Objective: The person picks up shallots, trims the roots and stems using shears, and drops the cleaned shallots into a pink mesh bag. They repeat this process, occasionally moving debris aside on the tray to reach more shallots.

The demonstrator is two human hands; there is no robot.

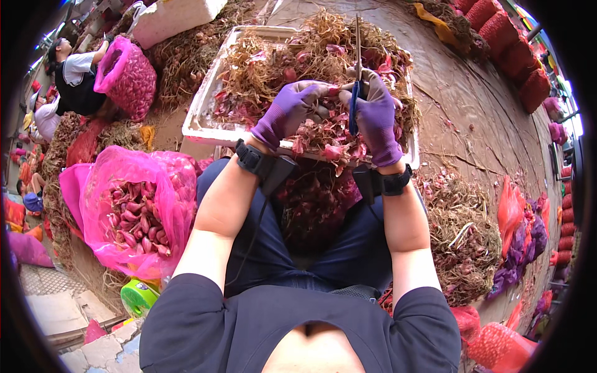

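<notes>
Both my hands wear purple gloves with greyish palms and meet over a white foam tray (200,115). Dried shallots (261,78) with straw-like stems and loose reddish skins are heaped in it. My left hand (291,110) is closed, pinching a small reddish shallot (334,91) at its fingertips; part of it is hidden. In my right hand (377,117) is a pair of scissors (357,50) with blue handles, blades pointing away from me. The right fingertips come close to the shallot; whether they touch it I cannot tell.
At my left stands an open pink bag (177,214) of cleaned shallots (138,221). A green plastic object (138,297) sits near it. Dried shallot heaps (460,242) lie at my right, with red sacks (497,31) farther off. Another person (78,78) works beside a full pink bag (134,81).
</notes>
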